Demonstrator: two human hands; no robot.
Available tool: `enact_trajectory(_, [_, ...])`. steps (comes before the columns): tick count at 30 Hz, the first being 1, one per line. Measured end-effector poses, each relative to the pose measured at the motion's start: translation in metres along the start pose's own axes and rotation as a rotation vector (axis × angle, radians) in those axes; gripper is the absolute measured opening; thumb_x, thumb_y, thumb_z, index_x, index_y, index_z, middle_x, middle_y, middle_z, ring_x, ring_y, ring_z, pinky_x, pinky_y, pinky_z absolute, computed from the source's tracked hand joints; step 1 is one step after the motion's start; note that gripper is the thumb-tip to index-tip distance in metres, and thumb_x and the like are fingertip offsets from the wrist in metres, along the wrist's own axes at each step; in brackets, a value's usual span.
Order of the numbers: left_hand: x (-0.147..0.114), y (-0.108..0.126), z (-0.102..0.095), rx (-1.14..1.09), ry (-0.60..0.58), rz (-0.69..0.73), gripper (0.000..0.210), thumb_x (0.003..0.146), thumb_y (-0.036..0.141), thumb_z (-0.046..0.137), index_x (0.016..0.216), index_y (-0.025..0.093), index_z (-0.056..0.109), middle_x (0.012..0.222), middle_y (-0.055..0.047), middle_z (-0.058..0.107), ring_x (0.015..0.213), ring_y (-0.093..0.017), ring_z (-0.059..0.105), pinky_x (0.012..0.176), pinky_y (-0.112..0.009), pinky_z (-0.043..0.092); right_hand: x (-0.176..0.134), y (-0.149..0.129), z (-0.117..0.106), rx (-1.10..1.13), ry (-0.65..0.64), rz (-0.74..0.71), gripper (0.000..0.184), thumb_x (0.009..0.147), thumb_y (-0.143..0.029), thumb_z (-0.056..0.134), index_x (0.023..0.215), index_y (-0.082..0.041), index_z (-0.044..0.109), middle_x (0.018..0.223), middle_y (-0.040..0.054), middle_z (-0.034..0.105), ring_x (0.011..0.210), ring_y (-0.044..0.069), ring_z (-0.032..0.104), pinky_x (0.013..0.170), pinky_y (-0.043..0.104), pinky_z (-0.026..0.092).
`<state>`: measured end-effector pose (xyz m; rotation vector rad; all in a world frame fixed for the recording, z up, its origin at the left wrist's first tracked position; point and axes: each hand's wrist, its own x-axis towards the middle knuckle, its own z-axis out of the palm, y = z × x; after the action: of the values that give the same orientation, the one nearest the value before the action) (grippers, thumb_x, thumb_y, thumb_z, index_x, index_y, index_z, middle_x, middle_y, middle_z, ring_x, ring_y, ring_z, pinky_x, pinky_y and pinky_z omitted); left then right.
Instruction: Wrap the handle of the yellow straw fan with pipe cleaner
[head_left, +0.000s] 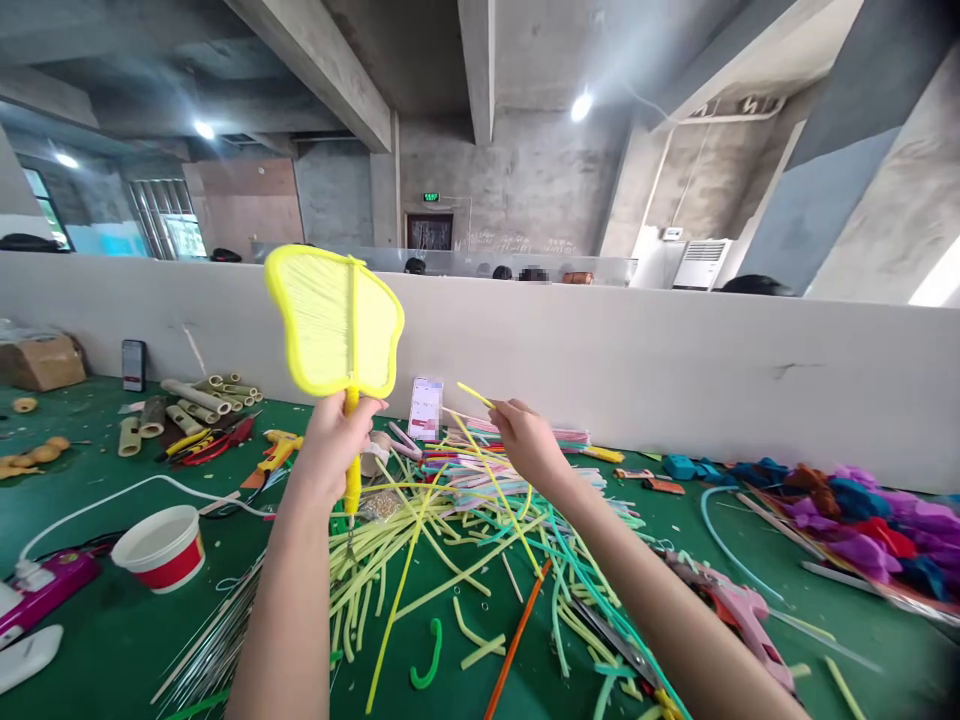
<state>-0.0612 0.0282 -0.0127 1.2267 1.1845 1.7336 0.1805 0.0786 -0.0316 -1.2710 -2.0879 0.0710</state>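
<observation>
A room of bare grey concrete (517,190), with heavy ceiling beams (322,70) and lit lamps (581,106), is seen beyond a long, low, off-white partition (675,370). A dark door (429,232) is set in the far wall, and a white upright air conditioner (701,265) is placed to the right. In front of the partition, a broad green surface (82,430) is thickly strewn with materials. Its middle is covered by a tangled heap of pale yellow, pink and teal fuzzy stems (375,545); its right side is taken up by a crumpled purple, blue and red pile (862,550).

Above the heap, a yellow, lobed, fan-shaped piece with a central rib (315,330) is held upright by the left hand (330,435), whose fingers are closed around its yellow handle. The right hand (525,435) is raised near the partition.

At the left, cut bamboo tubes (195,395) are gathered, and a white bowl with a red band (161,550) is placed beside a magenta power strip (60,585). A phone with a lit screen (421,405) is leaned against the partition. A thin yellow strip (474,394) is pinched between the nearly closed fingers of the right hand. A bright green hooked stem (435,650) is left near the front.
</observation>
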Motion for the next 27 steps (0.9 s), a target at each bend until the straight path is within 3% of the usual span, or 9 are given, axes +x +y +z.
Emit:
enact_trajectory(3, [-0.006, 0.004, 0.01, -0.074, -0.135, 0.001, 0.012, 0.082, 0.026, 0.063, 0.081, 0.014, 0.063, 0.064, 0.002, 0.046, 0.051, -0.007, 0.035, 0.043, -0.017, 0.027, -0.024, -0.021, -0.014, 0.184, 0.087, -0.019, 0.043, 0.105, -0.024, 0.035, 0.146, -0.019, 0.048, 0.076, 0.0001, 0.064, 0.063, 0.014, 0.057, 0.065, 0.023, 0.043])
enact_trajectory(5, [-0.014, 0.006, 0.023, -0.106, -0.232, 0.022, 0.02, 0.089, 0.033, 0.06, 0.084, 0.014, 0.064, 0.063, 0.003, 0.045, 0.05, -0.006, 0.034, 0.044, -0.017, 0.028, -0.04, -0.038, -0.022, 0.339, 0.13, -0.061, 0.039, 0.105, -0.031, 0.038, 0.137, -0.022, 0.058, 0.065, -0.0032, 0.058, 0.058, 0.013, 0.054, 0.06, 0.022, 0.041])
enact_trajectory(7, [-0.023, 0.008, 0.039, -0.111, -0.294, 0.042, 0.027, 0.092, 0.04, 0.061, 0.085, 0.015, 0.064, 0.06, 0.004, 0.043, 0.049, -0.005, 0.033, 0.044, -0.017, 0.027, -0.053, -0.052, -0.028, 0.412, 0.175, -0.081, 0.033, 0.103, -0.034, 0.045, 0.119, -0.02, 0.07, 0.068, -0.001, 0.061, 0.061, 0.013, 0.055, 0.059, 0.023, 0.04])
enact_trajectory(11, [-0.042, 0.008, 0.073, -0.164, -0.314, 0.074, 0.027, 0.092, 0.041, 0.062, 0.081, 0.016, 0.061, 0.059, 0.004, 0.046, 0.048, -0.006, 0.034, 0.042, -0.016, 0.027, -0.067, -0.056, -0.04, 0.444, 0.325, -0.022, 0.026, 0.099, -0.03, 0.054, 0.098, -0.018, 0.076, 0.08, 0.0035, 0.069, 0.065, 0.014, 0.056, 0.056, 0.024, 0.039])
enact_trajectory(14, [-0.056, 0.011, 0.088, -0.242, -0.378, 0.013, 0.024, 0.092, 0.037, 0.063, 0.083, 0.016, 0.06, 0.064, 0.003, 0.053, 0.047, -0.005, 0.035, 0.04, -0.015, 0.026, -0.076, -0.047, -0.057, 0.399, 0.404, -0.02, 0.022, 0.097, -0.031, 0.059, 0.092, -0.02, 0.078, 0.078, 0.0034, 0.07, 0.065, 0.014, 0.056, 0.058, 0.025, 0.041])
enact_trajectory(19, [-0.074, 0.018, 0.097, -0.35, -0.453, -0.031, 0.013, 0.091, 0.027, 0.062, 0.086, 0.015, 0.064, 0.08, -0.002, 0.064, 0.048, -0.003, 0.038, 0.037, -0.015, 0.026, -0.093, -0.039, -0.088, 0.372, 0.427, 0.004, 0.017, 0.093, -0.032, 0.065, 0.094, -0.022, 0.079, 0.076, 0.0034, 0.069, 0.063, 0.015, 0.058, 0.053, 0.027, 0.041])
enact_trajectory(27, [-0.088, 0.02, 0.109, -0.291, -0.38, 0.016, 0.015, 0.087, 0.03, 0.065, 0.083, 0.016, 0.066, 0.06, 0.002, 0.054, 0.047, -0.007, 0.041, 0.038, -0.017, 0.031, -0.098, -0.047, -0.092, 0.428, 0.395, -0.038, 0.012, 0.091, -0.027, 0.065, 0.086, -0.024, 0.076, 0.079, 0.0045, 0.069, 0.058, 0.014, 0.059, 0.044, 0.026, 0.043])
